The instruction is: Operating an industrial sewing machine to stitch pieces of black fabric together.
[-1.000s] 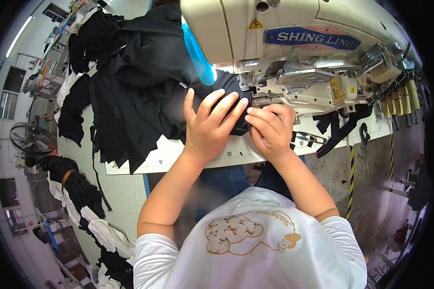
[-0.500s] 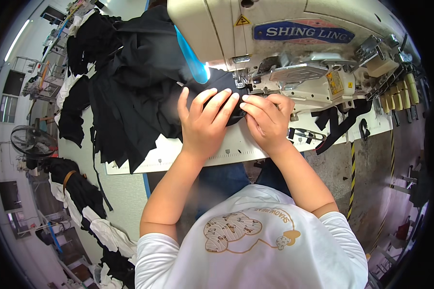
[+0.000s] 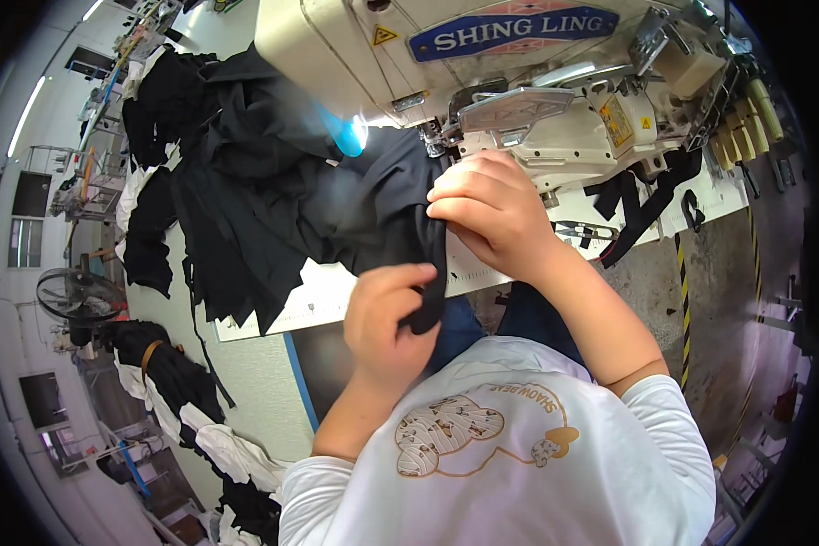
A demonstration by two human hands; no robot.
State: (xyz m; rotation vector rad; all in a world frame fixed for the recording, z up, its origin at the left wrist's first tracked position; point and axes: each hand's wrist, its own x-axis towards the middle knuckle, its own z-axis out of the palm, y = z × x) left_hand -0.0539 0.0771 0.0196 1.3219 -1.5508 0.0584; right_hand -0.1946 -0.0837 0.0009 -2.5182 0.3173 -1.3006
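Observation:
Black fabric (image 3: 355,205) lies bunched across the white table and runs up under the presser foot (image 3: 433,141) of a cream sewing machine (image 3: 337,64). Close to the foot, my right hand (image 3: 496,214) pinches the fabric's right edge between thumb and fingers. My left hand (image 3: 387,314), a little smeared by motion, is nearer my body at the table's front edge. Its fingers are closed on the lower end of the same fabric edge, which hangs past the table. A lit blue lamp (image 3: 348,135) shines beside the needle area.
Thread snips (image 3: 584,231) and black strips (image 3: 642,214) lie on the table right of my right hand. More black and white garments (image 3: 237,446) are heaped at the left. A fan (image 3: 77,296) stands farther left. Yellow thread cones or handles (image 3: 746,127) are at far right.
My left hand has moved from beside the presser foot down toward my body, drawing the fabric edge straight. My right hand stays near the foot, now over the edge. The view has shifted slightly.

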